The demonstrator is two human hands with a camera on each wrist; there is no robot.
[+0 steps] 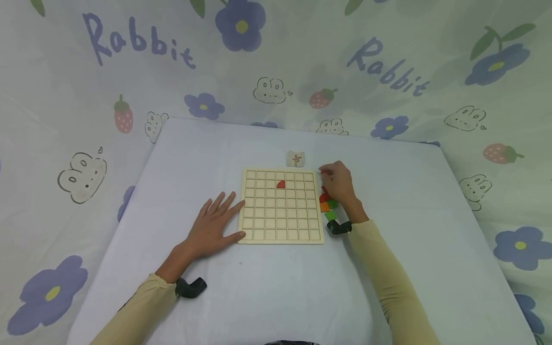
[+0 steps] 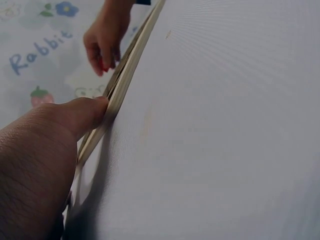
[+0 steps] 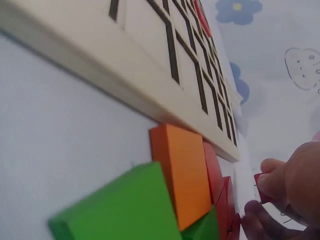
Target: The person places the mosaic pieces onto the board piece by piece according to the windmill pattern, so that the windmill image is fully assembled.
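Pinched red piece (image 3: 259,187), right-wrist view clearest

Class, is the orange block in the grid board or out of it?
Out: the orange block sits on the white tabletop, beside the grid board, as the head and right wrist views show.

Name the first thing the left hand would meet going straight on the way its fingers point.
The wooden grid board, whose left edge lies right at the left hand. The fingers would probably bump that edge or slide over it; their exact height is unclear.
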